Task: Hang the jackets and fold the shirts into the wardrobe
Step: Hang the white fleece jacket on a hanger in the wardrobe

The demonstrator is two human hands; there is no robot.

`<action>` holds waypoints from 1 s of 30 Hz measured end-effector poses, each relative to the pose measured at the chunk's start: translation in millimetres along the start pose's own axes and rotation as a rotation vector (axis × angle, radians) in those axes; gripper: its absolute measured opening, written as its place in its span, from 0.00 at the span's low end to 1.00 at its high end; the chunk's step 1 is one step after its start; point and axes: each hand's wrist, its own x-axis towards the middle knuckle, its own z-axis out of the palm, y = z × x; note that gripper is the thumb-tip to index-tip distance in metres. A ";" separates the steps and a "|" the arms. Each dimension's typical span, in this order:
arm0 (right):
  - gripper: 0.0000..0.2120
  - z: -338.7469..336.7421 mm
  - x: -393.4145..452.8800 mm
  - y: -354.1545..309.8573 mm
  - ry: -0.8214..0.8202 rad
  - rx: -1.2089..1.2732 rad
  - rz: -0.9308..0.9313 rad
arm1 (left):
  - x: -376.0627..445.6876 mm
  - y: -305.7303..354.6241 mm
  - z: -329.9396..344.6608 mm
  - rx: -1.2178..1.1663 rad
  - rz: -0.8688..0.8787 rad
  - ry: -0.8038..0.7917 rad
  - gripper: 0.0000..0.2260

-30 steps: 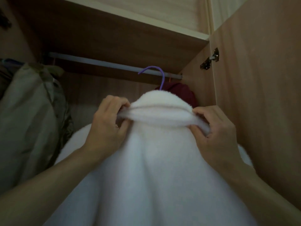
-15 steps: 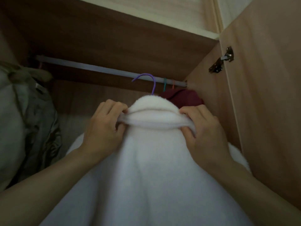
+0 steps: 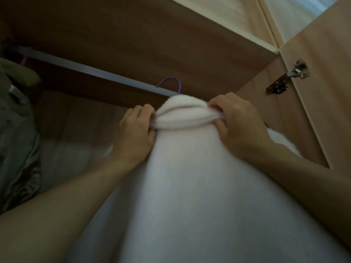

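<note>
Inside the dim wooden wardrobe (image 3: 133,44), a pale rail (image 3: 95,70) runs under the shelf, with a grey-green garment (image 3: 17,133) hanging at the far left. The white fleece jacket (image 3: 180,168) is raised just below the rail on a purple hanger (image 3: 171,83), whose hook seems, in the blur, at or over it. The left hand (image 3: 135,135) and right hand (image 3: 237,122) are closed, pinching the rolled collar; the thick, soft fleece looks light and would sag, so the collar beside the hanger is the sound hold.

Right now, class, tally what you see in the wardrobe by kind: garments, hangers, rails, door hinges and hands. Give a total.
Garments: 2, a white fleece jacket and a grey-green jacket
Hangers: 1, purple hanger
Rails: 1, rail
Door hinges: 1, hinge
Hands: 2, left hand, right hand
Total: 7
</note>
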 end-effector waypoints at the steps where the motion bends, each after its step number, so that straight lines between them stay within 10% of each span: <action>1: 0.13 5.0 3.0 5.2 0.003 -0.023 -0.004 | 5.5 -0.8 9.3 -0.004 -0.002 0.004 0.10; 30: 0.11 161.4 34.3 109.7 -0.107 -0.408 0.037 | 53.4 -50.5 267.1 -0.073 -0.088 -0.033 0.10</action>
